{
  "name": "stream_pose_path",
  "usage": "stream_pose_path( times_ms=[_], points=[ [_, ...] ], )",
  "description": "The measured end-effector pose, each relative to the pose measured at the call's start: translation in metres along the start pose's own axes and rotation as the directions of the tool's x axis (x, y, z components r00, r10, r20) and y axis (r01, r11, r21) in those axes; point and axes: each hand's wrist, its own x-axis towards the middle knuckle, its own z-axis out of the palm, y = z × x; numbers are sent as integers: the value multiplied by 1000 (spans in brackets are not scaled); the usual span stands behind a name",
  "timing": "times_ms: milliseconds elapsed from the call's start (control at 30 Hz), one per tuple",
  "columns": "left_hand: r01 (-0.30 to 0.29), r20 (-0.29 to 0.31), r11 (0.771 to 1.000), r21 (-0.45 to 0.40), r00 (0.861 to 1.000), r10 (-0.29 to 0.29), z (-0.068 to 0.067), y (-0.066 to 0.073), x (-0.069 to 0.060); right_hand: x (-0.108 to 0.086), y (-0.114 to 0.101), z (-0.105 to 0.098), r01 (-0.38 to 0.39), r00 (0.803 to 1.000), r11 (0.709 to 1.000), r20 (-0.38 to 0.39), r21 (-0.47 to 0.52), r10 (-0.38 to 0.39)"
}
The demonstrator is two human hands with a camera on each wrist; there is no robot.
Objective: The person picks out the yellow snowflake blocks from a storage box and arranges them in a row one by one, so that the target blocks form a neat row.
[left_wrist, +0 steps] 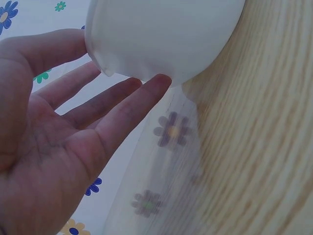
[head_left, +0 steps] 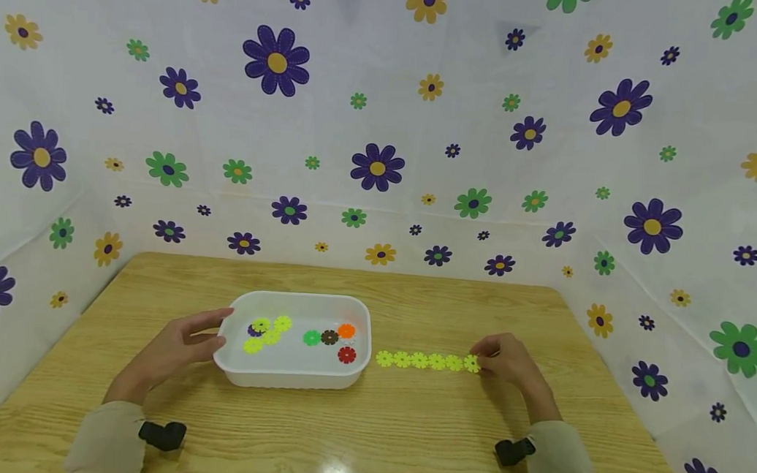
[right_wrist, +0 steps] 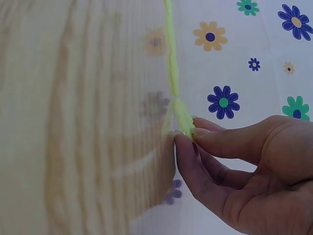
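Note:
A row of several yellow notched discs [head_left: 419,360] lies on the table to the right of a white tray [head_left: 289,380]. My right hand [head_left: 508,359] pinches the disc at the row's right end [head_left: 471,364]; the right wrist view shows that yellow disc [right_wrist: 184,117], slightly tilted, between thumb and fingers of my hand [right_wrist: 249,171]. My left hand [head_left: 176,347] touches the tray's left end, and in the left wrist view the thumb and fingertips of that hand [left_wrist: 63,112] rest against the tray's wall [left_wrist: 161,39].
Inside the tray lie several yellow discs [head_left: 270,337] with part of a purple one under them, and green [head_left: 312,338], brown [head_left: 329,337], orange [head_left: 346,331], red [head_left: 347,355] and clear discs. Flower-patterned cloth [head_left: 381,105] surrounds the table's back and sides.

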Motion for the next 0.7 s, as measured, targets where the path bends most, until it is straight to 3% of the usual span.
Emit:
stream_pose_path(
  times_ms=[700],
  points=[
    [7, 1, 1000, -10, 1000, -7, 0, 2, 0, 0, 1, 1, 38, 999, 998, -10, -58, -38]
  ],
)
